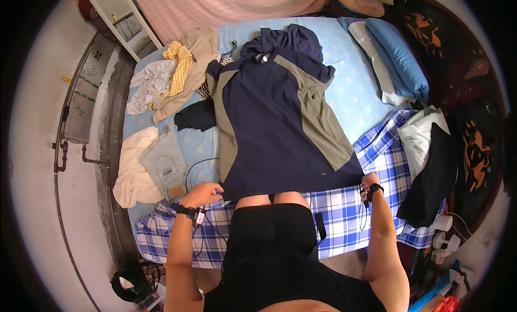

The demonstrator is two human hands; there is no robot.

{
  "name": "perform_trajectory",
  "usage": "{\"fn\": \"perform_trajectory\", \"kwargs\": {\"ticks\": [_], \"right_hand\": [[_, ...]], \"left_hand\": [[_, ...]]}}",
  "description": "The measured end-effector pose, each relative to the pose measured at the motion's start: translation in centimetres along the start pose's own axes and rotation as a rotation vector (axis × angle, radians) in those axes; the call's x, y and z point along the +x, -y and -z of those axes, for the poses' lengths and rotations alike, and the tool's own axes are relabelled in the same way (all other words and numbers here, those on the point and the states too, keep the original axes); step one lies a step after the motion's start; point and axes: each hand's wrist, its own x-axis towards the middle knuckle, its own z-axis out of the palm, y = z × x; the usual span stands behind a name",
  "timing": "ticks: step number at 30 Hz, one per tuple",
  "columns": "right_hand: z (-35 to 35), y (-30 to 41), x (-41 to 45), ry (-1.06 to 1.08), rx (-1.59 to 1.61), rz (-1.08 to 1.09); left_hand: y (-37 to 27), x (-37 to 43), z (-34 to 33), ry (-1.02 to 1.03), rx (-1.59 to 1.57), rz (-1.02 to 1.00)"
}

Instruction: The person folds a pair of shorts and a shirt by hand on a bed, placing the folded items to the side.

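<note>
A navy T-shirt with grey-green side panels [270, 126] lies spread over the bed, its neck away from me and its hem towards me. My left hand [205, 193] pinches the hem's left corner. At the right corner of the hem, my right hand [369, 180] is closed on the fabric. Both wrists wear black straps with small devices. Beyond the shirt's neck is a bunched navy garment [286, 41]. A black piece of cloth [196, 116] shows beside the shirt's left edge.
On the left of the bed lie a beige garment [202, 45], a yellow checked cloth [181, 65], a crumpled white garment [151, 83], cream cloth [135, 166] and light grey denim [163, 162]. A folded blue quilt [398, 61], black garment [432, 182] and blue plaid cloth [343, 219] are also there.
</note>
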Motion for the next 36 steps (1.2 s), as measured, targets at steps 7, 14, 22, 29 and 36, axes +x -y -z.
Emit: {"fn": "perform_trajectory", "kwargs": {"ticks": [7, 14, 22, 29, 36], "right_hand": [[8.5, 6.6, 6.0, -0.240, -0.329, 0.350], [8.9, 23.9, 5.5, 0.014, 0.077, 0.495], [8.0, 37.2, 7.6, -0.297, -0.017, 0.900], [6.8, 41.5, 11.9, -0.501, -0.209, 0.979], [3.9, 44.7, 9.2, -0.420, -0.427, 0.750]], "left_hand": [[4.7, 10.8, 7.9, -0.281, -0.432, -0.178], [4.7, 22.4, 17.8, -0.636, -0.501, -0.151], [2.3, 34.9, 25.1, -0.914, -0.240, 0.054], [-1.3, 40.3, 26.9, -0.935, 0.326, 0.061], [-1.1, 42.7, 28.3, -0.625, 0.798, 0.108]]}}
